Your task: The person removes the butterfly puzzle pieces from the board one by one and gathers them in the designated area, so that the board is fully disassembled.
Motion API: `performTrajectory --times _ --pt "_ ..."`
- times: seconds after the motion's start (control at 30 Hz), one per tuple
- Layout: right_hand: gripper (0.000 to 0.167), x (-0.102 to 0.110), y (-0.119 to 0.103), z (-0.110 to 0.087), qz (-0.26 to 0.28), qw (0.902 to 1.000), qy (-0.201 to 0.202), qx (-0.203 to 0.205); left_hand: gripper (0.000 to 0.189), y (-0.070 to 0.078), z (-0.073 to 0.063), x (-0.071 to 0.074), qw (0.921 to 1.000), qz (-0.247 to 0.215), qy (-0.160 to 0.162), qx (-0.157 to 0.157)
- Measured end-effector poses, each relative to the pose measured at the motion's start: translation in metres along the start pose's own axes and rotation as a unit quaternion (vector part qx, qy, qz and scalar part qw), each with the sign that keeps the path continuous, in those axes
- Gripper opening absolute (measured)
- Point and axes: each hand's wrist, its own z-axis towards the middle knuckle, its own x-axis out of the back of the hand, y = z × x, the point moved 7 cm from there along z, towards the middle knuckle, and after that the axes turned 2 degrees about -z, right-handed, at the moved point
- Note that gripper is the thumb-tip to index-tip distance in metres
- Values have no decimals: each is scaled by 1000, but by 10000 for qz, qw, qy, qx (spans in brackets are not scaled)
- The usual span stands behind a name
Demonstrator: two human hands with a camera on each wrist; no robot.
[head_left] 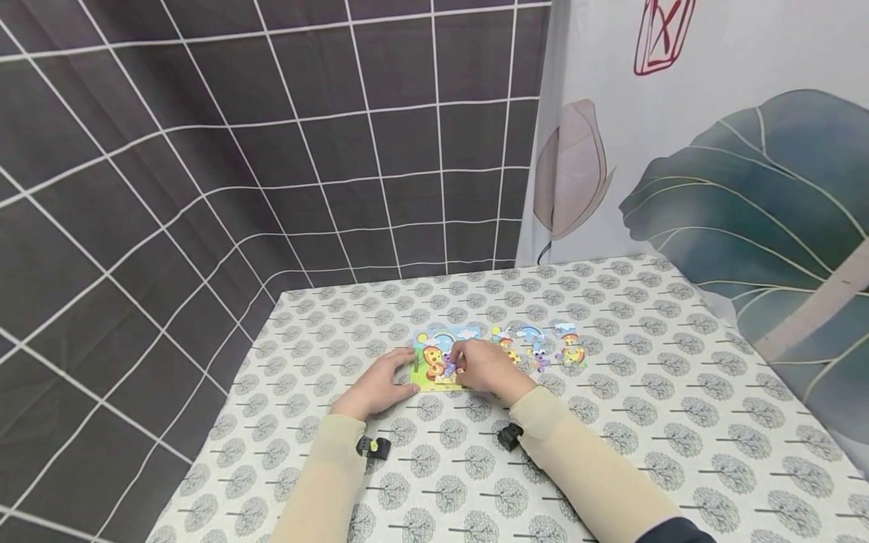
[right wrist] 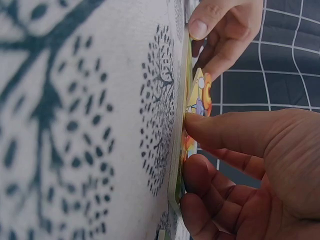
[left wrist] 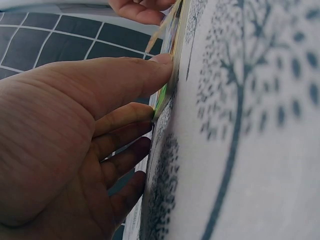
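Observation:
A colourful cartoon puzzle board (head_left: 424,379) lies flat on the table. My left hand (head_left: 379,383) is at its left side, the thumb touching near the front corner and the fairly straight fingers along the left edge. With thumb and fingers, my right hand (head_left: 487,366) pinches a puzzle piece (right wrist: 196,97) over the board's right part. That piece is tilted, one edge raised off the board in the right wrist view. The right fingers hide much of it from the head view.
Several loose cartoon puzzle pieces (head_left: 539,356) lie to the right of the board. A tree-patterned cloth (head_left: 505,498) covers the table. Behind it hang a dark gridded curtain (head_left: 400,143) and a pale curtain with a leaf print (head_left: 753,196).

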Motion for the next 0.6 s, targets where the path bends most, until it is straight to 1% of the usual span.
performTrajectory --times 0.43,0.6 --pt "30 1 0 2 15 9997 191 138 70 0 1 0 10000 -31 13 -61" --pt "31 0 -1 1 -9 9997 175 193 70 -1 1 -1 10000 5 16 -78"
